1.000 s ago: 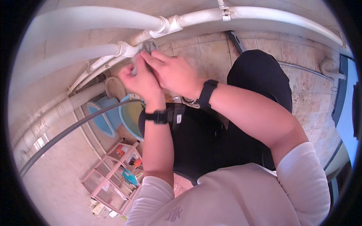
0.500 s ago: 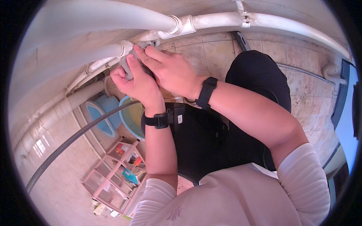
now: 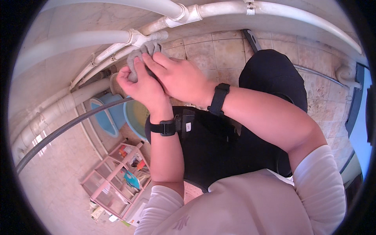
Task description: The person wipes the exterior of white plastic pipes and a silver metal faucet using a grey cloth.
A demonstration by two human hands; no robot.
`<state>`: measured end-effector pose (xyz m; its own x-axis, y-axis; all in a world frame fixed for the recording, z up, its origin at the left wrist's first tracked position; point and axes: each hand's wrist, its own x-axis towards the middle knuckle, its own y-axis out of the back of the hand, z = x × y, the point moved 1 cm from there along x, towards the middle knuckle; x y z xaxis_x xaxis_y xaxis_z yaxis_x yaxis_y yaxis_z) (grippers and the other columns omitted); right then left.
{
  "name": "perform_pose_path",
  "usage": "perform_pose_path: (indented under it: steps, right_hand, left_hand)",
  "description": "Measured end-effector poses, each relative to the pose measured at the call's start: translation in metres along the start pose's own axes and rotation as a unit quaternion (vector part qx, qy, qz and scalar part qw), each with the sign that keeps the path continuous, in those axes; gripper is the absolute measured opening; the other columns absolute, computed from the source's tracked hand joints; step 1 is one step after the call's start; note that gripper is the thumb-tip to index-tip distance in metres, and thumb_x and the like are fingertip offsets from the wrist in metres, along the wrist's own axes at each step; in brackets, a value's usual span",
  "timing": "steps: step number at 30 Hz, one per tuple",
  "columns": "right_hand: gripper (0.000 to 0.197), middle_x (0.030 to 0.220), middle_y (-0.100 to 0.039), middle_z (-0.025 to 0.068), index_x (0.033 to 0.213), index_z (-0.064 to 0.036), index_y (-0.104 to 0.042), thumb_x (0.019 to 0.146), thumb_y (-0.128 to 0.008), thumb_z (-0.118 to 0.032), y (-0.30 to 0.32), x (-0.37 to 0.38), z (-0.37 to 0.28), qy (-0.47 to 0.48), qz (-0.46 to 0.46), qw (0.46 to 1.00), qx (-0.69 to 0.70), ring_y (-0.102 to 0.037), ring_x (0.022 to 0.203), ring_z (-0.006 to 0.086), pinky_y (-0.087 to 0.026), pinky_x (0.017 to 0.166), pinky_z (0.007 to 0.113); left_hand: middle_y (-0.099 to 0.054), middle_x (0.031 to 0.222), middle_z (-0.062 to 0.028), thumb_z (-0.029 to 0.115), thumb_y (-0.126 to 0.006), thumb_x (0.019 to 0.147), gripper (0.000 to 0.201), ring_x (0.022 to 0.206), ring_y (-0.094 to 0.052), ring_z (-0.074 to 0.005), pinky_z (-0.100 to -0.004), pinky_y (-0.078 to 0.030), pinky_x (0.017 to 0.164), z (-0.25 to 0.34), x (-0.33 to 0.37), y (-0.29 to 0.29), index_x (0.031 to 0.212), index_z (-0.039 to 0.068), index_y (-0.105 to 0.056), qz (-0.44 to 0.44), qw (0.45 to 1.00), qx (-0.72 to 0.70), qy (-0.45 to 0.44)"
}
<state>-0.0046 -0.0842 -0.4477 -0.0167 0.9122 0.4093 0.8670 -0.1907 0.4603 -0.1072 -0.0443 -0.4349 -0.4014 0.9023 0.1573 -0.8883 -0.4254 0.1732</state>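
A crumpled grey cloth (image 3: pixel 150 49) is bunched between my hands, just below a white pipe fitting (image 3: pixel 138 38). My left hand (image 3: pixel 147 88) is closed on the cloth from its near left side, with the thumb pointing up along it. My right hand (image 3: pixel 180 76) crosses from the right and pinches the cloth's right part, its fingers next to the left thumb. The two hands touch at the wrists' inner side. Part of the cloth is hidden behind the fingers. Each wrist wears a black strap.
White pipes (image 3: pixel 223 9) run along the wall ahead. A grey corrugated hose (image 3: pixel 74 127) crosses at left. Below it stand a blue bucket (image 3: pixel 107 117), a round basin (image 3: pixel 135 117) and a pink shelf rack (image 3: pixel 117 176) with small items. Beige tiles (image 3: pixel 205 55) cover the floor.
Both hands and the cloth have dropped slightly away from the pipe joint, which now shows more fully. The cloth's folds stick up above the fingers. The view has shifted a little.
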Motion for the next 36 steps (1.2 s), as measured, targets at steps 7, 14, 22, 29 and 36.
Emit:
perform_pose_path:
  steps: [7, 14, 22, 29, 36]
  right_hand:
    - [0.061, 0.113, -0.051, 0.0120, 0.142, -0.0053, -0.045, 0.083, -0.063, -0.009, -0.001, 0.009, -0.009, -0.070, 0.021, 0.996, 0.050, -0.067, 0.078, 0.0337, -0.058, 0.063, 0.043]
    - [0.058, 0.116, -0.052, 0.0130, 0.143, -0.0042, -0.045, 0.086, -0.058, -0.009, -0.004, 0.011, 0.002, -0.037, 0.000, 0.999, 0.000, -0.068, 0.082, 0.0355, -0.058, 0.069, 0.042]
    - [0.047, 0.118, -0.057, 0.0190, 0.132, 0.0035, -0.051, 0.088, -0.057, -0.011, -0.029, 0.002, 0.058, -0.169, -0.102, 0.977, -0.079, -0.066, 0.088, 0.0403, -0.056, 0.075, 0.048]
    - [0.046, 0.110, -0.056, 0.0188, 0.134, 0.0003, -0.052, 0.090, -0.063, -0.009, -0.022, 0.004, 0.022, -0.213, 0.058, 0.974, 0.060, -0.064, 0.089, 0.0400, -0.053, 0.073, 0.047]
    - [0.040, 0.095, -0.056, 0.0147, 0.122, 0.0014, -0.062, 0.085, -0.071, -0.006, -0.033, 0.024, 0.063, -0.075, 0.172, 0.982, 0.035, -0.061, 0.080, 0.0336, -0.052, 0.070, 0.040]
  left_hand:
    - [-0.063, 0.114, -0.0124, 0.003, -0.067, 0.091, 0.027, 0.099, -0.061, -0.0191, -0.0307, -0.050, 0.087, 0.018, 0.012, -0.006, 0.115, -0.008, -0.065, -0.040, 0.993, 0.044, -0.098]
    - [-0.065, 0.106, -0.0096, 0.000, -0.068, 0.088, 0.020, 0.092, -0.063, -0.0185, -0.0291, -0.051, 0.085, 0.001, 0.017, -0.011, 0.108, -0.005, -0.072, -0.017, 0.956, 0.148, -0.253]
    - [-0.067, 0.096, -0.0102, 0.002, -0.072, 0.087, 0.022, 0.090, -0.062, -0.0203, -0.0325, -0.051, 0.083, -0.064, 0.018, -0.031, 0.106, -0.007, -0.070, -0.172, 0.952, 0.208, -0.145]
    - [-0.068, 0.100, -0.0101, 0.000, -0.067, 0.092, 0.021, 0.086, -0.062, -0.0164, -0.0292, -0.051, 0.079, -0.027, 0.012, -0.026, 0.110, -0.009, -0.066, -0.028, 0.997, -0.049, 0.054]
    - [-0.062, 0.100, -0.0066, -0.006, -0.068, 0.086, 0.009, 0.091, -0.059, -0.0156, -0.0291, -0.048, 0.081, -0.064, 0.028, -0.036, 0.095, -0.004, -0.065, -0.057, 0.998, -0.016, -0.008]
